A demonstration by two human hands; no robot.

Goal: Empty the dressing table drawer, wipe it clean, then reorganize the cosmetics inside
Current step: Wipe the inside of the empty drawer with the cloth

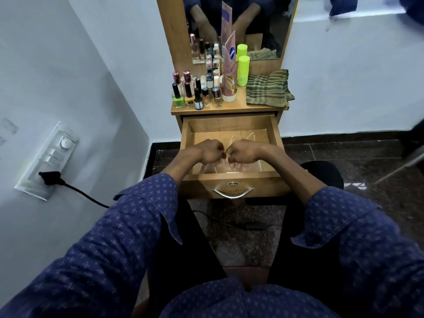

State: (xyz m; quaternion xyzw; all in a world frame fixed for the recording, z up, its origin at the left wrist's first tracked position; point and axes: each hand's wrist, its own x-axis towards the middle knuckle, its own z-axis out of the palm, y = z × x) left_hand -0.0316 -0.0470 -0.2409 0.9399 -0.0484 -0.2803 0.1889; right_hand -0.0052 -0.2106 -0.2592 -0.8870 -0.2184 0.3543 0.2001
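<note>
The wooden drawer [186,143] of the dressing table is pulled out, and no cosmetics show inside it. A clear, shiny plastic sheet [250,136] lies over its floor. My left hand [210,152] and my right hand [245,153] are side by side inside the drawer near its front. Their fingers are curled down onto the sheet's near edge, and the fingertips show through the plastic. The cosmetics stand on the tabletop: several nail polish and perfume bottles [197,92], a pink tube [230,74] and a green bottle [243,71]. A striped folded cloth [267,88] lies to their right.
A mirror [257,21] rises behind the tabletop. A switch panel with a black plug and cable [49,177] is on the left wall. A black stool [323,173] stands to the right of the drawer. My legs are under the drawer's metal handle [232,193].
</note>
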